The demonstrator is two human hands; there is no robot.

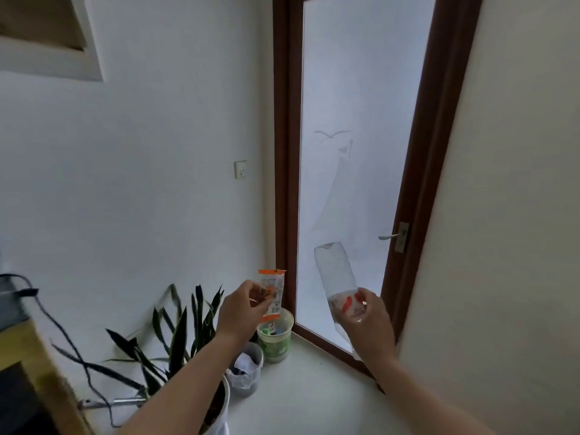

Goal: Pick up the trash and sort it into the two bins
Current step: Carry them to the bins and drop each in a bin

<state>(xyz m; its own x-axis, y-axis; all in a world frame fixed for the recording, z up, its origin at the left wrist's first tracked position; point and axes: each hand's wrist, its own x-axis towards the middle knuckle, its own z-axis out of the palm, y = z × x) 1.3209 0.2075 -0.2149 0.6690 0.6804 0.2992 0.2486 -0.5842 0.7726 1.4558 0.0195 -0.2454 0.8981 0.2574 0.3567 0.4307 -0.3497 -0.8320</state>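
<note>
My left hand [240, 312] pinches an orange and white snack wrapper [272, 293], held upright above the green and white bin [275, 342]. My right hand [370, 324] grips a clear plastic bottle [337, 277] by its red-labelled lower part, with the bottle's base tilted up in front of the door glass. On the floor in the corner stand two bins: the green and white one holds several colourful items, and the grey bin [246, 370] beside it, lined with a bag, holds paper.
A snake plant in a white pot [175, 337] stands left of the bins, partly behind my left forearm. A frosted glass door with a brown frame [288, 183] and a handle [390, 236] rises behind. Black cables and wooden furniture [37, 372] fill the lower left.
</note>
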